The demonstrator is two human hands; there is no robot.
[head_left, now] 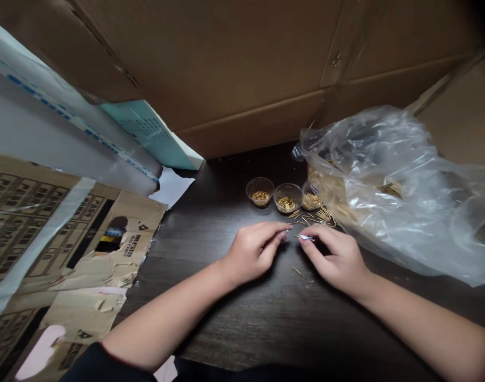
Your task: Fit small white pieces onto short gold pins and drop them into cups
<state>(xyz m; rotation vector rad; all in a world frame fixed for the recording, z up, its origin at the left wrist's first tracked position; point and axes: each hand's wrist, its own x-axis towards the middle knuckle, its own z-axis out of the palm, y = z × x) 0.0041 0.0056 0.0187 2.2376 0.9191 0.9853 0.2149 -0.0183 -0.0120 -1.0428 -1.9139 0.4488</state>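
My left hand is over the dark table, thumb and forefinger pinched together; something tiny may be at the tips, too small to name. Facing it, my right hand pinches a thin brass-coloured pin, its tip pointing toward my left fingers. Some crumpled white material shows at the right fingertips; whether it is tape or paper I cannot tell. Just beyond the hands lie several loose brass pins. A single pin rests on the table between my wrists.
Small clear cups, a left one, a middle one and a right one, hold short brass pieces. A large clear plastic bag sprawls at the right. Cardboard walls stand behind, and a torn printed carton is at the left.
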